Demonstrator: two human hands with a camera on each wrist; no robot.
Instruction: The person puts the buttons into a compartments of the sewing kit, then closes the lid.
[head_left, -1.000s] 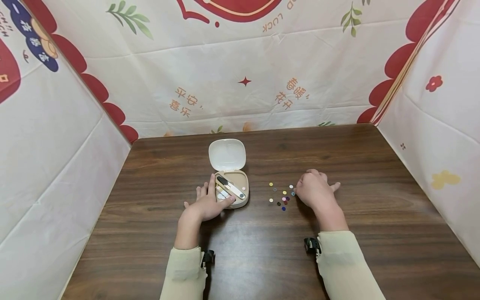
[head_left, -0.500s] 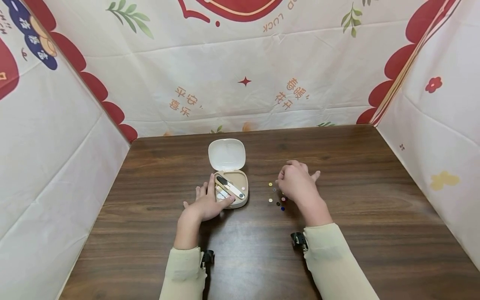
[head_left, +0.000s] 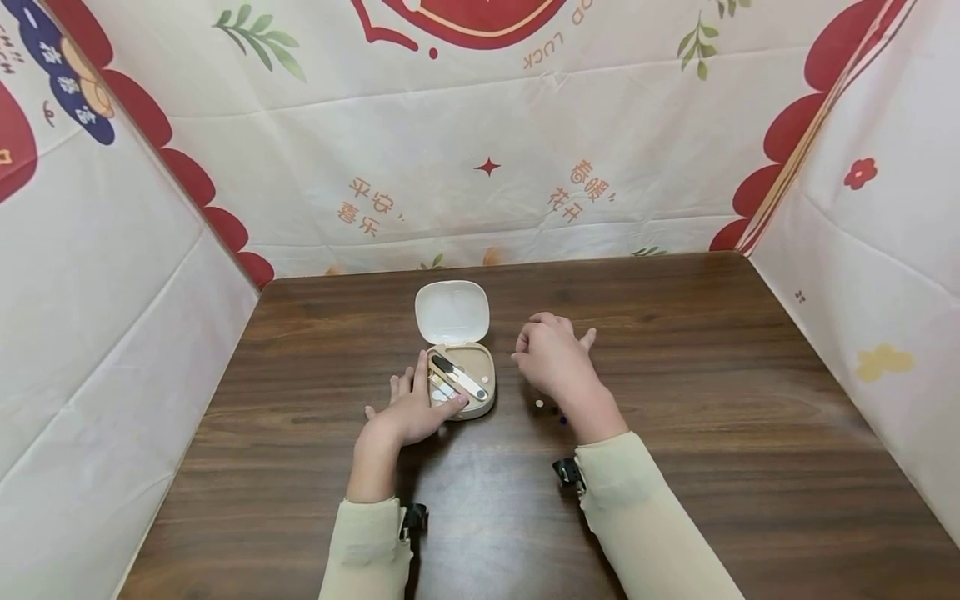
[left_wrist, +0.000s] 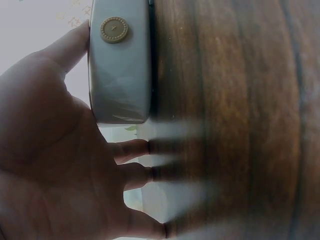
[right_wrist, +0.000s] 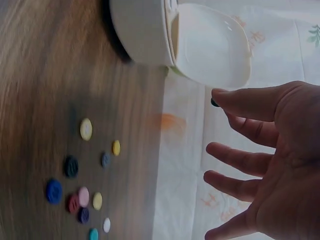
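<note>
An open sewing box (head_left: 489, 404) with a raised white lid (head_left: 452, 312) stands left of the table's middle. Inside lie thread snips (head_left: 472, 386) with a dark end and a pale button (head_left: 485, 379). My left hand (head_left: 405, 415) rests on the box's left and near edges, thumb and index finger straight, the other fingers spread on the table. The left wrist view shows a button-shaped decoration (left_wrist: 114, 30) on the box's side. My right hand (head_left: 557, 360) is raised right of the box. It pinches a small dark button (right_wrist: 215, 103), mostly hidden by the thumb.
Several loose buttons lie on the wooden table (head_left: 712, 400), among them a blue button (right_wrist: 54, 191), a black button (right_wrist: 71, 166) and a cream button (right_wrist: 86, 129). My right hand hides most from the head view. Printed cloth (head_left: 637, 142) hangs around the table.
My right hand has moved left from the right side of the loose buttons, over them toward the sewing box. My left hand has stayed on the box.
</note>
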